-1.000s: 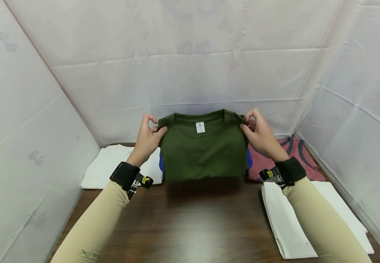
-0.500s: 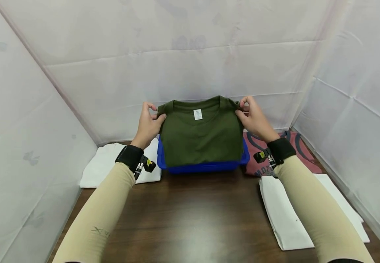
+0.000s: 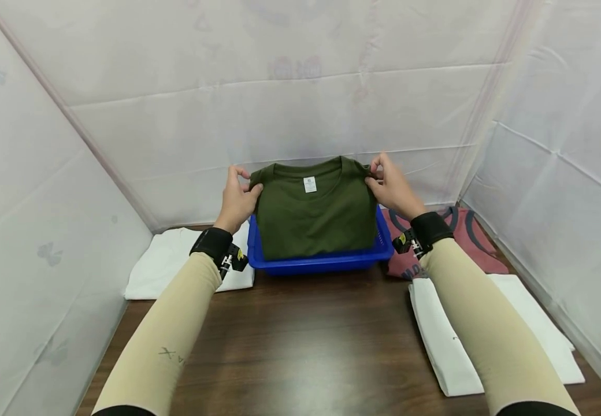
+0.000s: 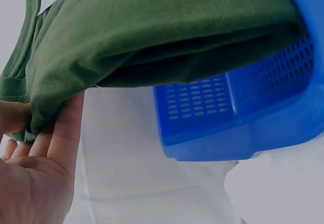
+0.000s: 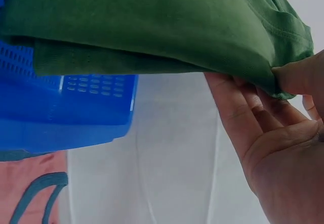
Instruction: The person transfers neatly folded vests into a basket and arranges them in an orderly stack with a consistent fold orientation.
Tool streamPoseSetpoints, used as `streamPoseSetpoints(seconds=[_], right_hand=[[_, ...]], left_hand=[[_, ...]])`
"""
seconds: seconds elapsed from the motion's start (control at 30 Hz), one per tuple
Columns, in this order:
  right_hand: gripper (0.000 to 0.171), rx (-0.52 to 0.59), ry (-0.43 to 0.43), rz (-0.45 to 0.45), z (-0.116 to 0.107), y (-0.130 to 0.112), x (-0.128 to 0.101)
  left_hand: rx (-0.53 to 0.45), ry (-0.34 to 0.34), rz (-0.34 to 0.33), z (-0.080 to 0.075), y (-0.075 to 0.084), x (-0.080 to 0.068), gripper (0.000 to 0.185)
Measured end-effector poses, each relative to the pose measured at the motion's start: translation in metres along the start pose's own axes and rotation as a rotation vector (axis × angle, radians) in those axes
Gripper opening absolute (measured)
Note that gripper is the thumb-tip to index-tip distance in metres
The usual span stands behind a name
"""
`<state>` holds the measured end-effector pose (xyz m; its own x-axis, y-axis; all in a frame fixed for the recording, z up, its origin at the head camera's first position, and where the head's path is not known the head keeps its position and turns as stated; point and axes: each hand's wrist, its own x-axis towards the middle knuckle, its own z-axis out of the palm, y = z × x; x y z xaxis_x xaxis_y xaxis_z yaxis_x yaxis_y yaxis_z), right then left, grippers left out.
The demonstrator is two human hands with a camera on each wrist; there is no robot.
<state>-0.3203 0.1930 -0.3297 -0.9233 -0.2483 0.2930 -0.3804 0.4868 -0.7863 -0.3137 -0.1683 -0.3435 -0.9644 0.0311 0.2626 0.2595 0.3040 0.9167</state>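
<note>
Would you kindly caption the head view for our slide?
Both hands, left hand and right hand, hold a folded green shirt over a blue basket.

Pinched at the fingertips, the green shirt (image 3: 315, 216) is soft matt knit cloth. Just below the fingers, the blue basket (image 3: 326, 263) is smooth perforated plastic. Nearer the wrists, the table (image 3: 300, 346) is glossy dark wood.
</note>
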Motion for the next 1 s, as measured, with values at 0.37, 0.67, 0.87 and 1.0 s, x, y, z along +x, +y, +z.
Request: streamPoseSetpoints(seconds=[0.37,0.67,0.87,1.0], right_hand=[[0.017,-0.021,-0.1,0.124,0.009,0.024,-0.013],[0.018,-0.065,-0.173,0.123,0.025,0.034,-0.014],[0.016,-0.046,-0.187,0.149,0.032,0.043,-0.014],[0.014,-0.082,-0.207,0.176,0.035,0.047,-0.012]], left_hand=[[0.136,-0.046,-0.067,0.014,-0.028,-0.001,0.027],[0.184,-0.065,-0.034,0.016,-0.043,-0.01,0.025],[0.227,-0.095,-0.054,0.017,-0.052,-0.01,0.022],[0.263,-0.085,-0.049,0.018,-0.059,-0.009,0.018]])
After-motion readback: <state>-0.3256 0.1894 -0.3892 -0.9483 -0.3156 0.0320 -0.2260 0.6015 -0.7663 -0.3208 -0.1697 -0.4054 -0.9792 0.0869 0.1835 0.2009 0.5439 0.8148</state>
